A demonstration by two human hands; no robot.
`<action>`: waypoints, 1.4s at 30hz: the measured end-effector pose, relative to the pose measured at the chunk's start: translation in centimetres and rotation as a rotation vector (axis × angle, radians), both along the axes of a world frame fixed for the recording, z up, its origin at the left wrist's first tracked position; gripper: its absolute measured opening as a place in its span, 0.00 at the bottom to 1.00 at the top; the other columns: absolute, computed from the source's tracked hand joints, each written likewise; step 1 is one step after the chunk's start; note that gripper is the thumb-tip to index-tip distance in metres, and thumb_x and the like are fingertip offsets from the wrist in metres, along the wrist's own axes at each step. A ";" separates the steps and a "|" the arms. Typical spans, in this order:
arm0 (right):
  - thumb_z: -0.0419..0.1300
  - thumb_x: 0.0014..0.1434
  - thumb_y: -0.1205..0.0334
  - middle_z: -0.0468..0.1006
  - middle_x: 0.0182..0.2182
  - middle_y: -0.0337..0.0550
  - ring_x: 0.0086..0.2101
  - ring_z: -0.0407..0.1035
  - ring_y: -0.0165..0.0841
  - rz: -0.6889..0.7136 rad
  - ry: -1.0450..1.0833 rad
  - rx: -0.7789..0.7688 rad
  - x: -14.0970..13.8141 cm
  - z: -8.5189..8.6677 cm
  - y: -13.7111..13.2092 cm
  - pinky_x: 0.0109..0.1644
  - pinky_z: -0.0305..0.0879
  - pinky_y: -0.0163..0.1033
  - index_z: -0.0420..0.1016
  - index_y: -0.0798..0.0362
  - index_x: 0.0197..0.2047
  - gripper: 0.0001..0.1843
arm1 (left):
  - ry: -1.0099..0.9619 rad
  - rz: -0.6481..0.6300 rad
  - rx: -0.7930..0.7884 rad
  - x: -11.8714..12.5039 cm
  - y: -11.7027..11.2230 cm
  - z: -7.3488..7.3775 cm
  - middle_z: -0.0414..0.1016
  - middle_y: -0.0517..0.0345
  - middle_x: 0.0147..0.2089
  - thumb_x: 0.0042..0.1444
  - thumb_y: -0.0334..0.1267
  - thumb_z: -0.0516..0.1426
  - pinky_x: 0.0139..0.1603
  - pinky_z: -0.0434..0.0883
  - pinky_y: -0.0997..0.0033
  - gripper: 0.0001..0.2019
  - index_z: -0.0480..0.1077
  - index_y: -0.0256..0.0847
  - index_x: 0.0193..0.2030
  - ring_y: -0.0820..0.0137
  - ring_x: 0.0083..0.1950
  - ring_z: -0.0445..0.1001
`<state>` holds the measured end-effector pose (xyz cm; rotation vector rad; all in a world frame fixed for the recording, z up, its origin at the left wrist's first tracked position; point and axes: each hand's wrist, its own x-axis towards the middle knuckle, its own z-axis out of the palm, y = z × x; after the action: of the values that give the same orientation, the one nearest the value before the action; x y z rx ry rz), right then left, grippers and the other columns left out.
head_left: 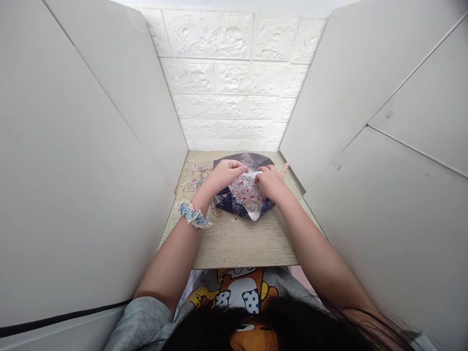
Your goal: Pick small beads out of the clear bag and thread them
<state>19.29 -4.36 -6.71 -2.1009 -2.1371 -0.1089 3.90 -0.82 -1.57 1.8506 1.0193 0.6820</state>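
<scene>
Left of my work, mid-frame, there's a loose tangle of bead strands (195, 176), tiny round beads in clear, pink and greenish tones. My left wrist wears a crinkly light-blue scrunchie (194, 216) with lacy trim. Then my left hand (228, 171), thumb and fingers drawn close over the pouch's upper part — can't tell if anything thin is pinched there. The pouch (228, 204) sits just right of the frame's middle: soft cloth, navy with a pale pattern in front, plain dark grey at the back, laid open in a lopsided shape. Inside it, a heap of glassy beads (245, 192) lies on a shiny whitish liner (255, 215) that comes to a point toward me. My right hand (269, 183) is curled at the heap's upper right, little finger sticking out; can't tell whether it's gripping. The hands are near each other but apart.

The tabletop (244, 248) is pale wood grain, with a few small shiny bits (234, 220) just below the pouch. Smooth whitish panels (91, 146) fill both sides, embossed white brick (234, 41) top center.

The sides are tight — the widest stretch of wood runs from pouch to near edge, lower center.
</scene>
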 end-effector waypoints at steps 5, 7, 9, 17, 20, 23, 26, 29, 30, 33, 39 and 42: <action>0.46 0.53 0.73 0.67 0.44 0.47 0.48 0.53 0.42 -0.014 0.019 0.007 0.2 0.1 -0.1 0.50 0.22 0.71 0.72 0.53 0.30 0.14 | 0.005 0.002 0.037 0.0 -0.1 0.0 0.56 0.65 0.18 0.45 0.43 0.53 0.21 0.51 0.77 0.12 0.69 0.35 0.24 0.80 0.20 0.50; 0.47 0.54 0.71 0.68 0.43 0.48 0.48 0.53 0.42 -0.008 0.016 0.010 0.1 0.0 0.0 0.50 0.21 0.71 0.73 0.53 0.30 0.14 | 0.002 0.005 0.043 0.0 -0.1 0.0 0.56 0.65 0.18 0.44 0.43 0.53 0.21 0.51 0.77 0.12 0.70 0.35 0.24 0.80 0.20 0.50; 0.48 0.55 0.68 0.68 0.43 0.48 0.48 0.53 0.43 0.000 0.014 0.006 -0.1 -0.1 0.1 0.51 0.21 0.70 0.73 0.53 0.30 0.13 | -0.006 0.006 0.045 0.0 -0.1 -0.1 0.56 0.65 0.17 0.44 0.43 0.53 0.21 0.51 0.77 0.11 0.69 0.36 0.24 0.80 0.20 0.51; 0.51 0.54 0.66 0.68 0.43 0.48 0.48 0.53 0.43 0.022 -0.002 -0.003 -0.3 -0.7 0.5 0.51 0.18 0.70 0.74 0.52 0.30 0.11 | -0.008 -0.047 -0.009 0.0 0.0 -0.2 0.54 0.65 0.15 0.42 0.39 0.51 0.19 0.51 0.77 0.08 0.63 0.37 0.19 0.80 0.18 0.51; 0.48 0.55 0.67 0.68 0.43 0.48 0.48 0.54 0.42 0.024 0.012 0.027 -0.4 -0.7 0.4 0.51 0.20 0.69 0.71 0.54 0.30 0.11 | -0.012 -0.026 0.029 0.0 0.0 -0.1 0.54 0.65 0.16 0.42 0.39 0.51 0.20 0.52 0.78 0.08 0.63 0.37 0.19 0.80 0.19 0.52; 0.42 0.58 0.67 0.68 0.42 0.48 0.46 0.56 0.39 -0.012 0.153 0.123 -0.7 -0.2 0.2 0.53 0.22 0.68 0.66 0.55 0.36 0.12 | -0.034 0.004 0.047 0.0 0.1 -0.1 0.53 0.66 0.17 0.43 0.38 0.51 0.20 0.52 0.78 0.08 0.63 0.36 0.19 0.80 0.20 0.51; 0.37 0.61 0.61 0.68 0.42 0.46 0.45 0.58 0.35 -0.056 0.391 0.275 -1.1 0.9 0.0 0.55 0.25 0.64 0.62 0.53 0.37 0.14 | -0.070 0.008 0.055 0.1 0.3 -0.3 0.55 0.65 0.18 0.44 0.39 0.51 0.21 0.52 0.79 0.08 0.64 0.36 0.21 0.80 0.21 0.52; 0.39 0.60 0.57 0.68 0.44 0.45 0.47 0.59 0.33 0.013 0.700 0.417 -1.3 1.7 0.1 0.58 0.39 0.53 0.61 0.53 0.34 0.13 | -0.128 0.020 0.083 0.1 0.5 -0.6 0.59 0.64 0.20 0.46 0.41 0.51 0.22 0.54 0.78 0.09 0.67 0.36 0.25 0.79 0.22 0.55; 0.42 0.59 0.56 0.68 0.44 0.45 0.47 0.60 0.32 0.060 0.823 0.434 -1.3 1.8 0.1 0.57 0.47 0.48 0.61 0.53 0.34 0.12 | -0.149 0.028 0.099 0.1 0.6 -0.6 0.61 0.64 0.21 0.46 0.42 0.52 0.23 0.55 0.78 0.10 0.67 0.36 0.27 0.79 0.22 0.56; 0.51 0.53 0.55 0.70 0.43 0.45 0.43 0.63 0.31 0.158 1.192 0.375 -1.2 1.6 0.4 0.49 0.59 0.39 0.64 0.54 0.35 0.11 | -0.193 0.048 0.148 0.0 0.6 -0.6 0.67 0.61 0.26 0.48 0.43 0.51 0.27 0.58 0.77 0.13 0.69 0.36 0.30 0.78 0.26 0.60; 0.61 0.44 0.54 0.74 0.32 0.38 0.32 0.68 0.26 0.191 1.776 0.180 -1.4 1.6 0.4 0.45 0.64 0.38 0.69 0.52 0.33 0.14 | -0.195 0.034 0.151 -0.1 0.3 -0.2 0.71 0.58 0.29 0.48 0.45 0.52 0.29 0.59 0.77 0.14 0.71 0.35 0.31 0.77 0.28 0.63; 0.63 0.42 0.55 0.74 0.30 0.38 0.31 0.68 0.25 0.210 1.851 0.151 -1.6 1.8 0.3 0.45 0.64 0.38 0.70 0.53 0.32 0.14 | -0.163 0.001 0.140 -0.1 0.2 -0.1 0.71 0.59 0.28 0.47 0.45 0.53 0.29 0.59 0.77 0.15 0.72 0.35 0.31 0.78 0.27 0.62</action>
<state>17.73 -4.06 -4.93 -0.8500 -0.9657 1.1221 3.83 -0.66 -1.64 1.8789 0.8854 0.9088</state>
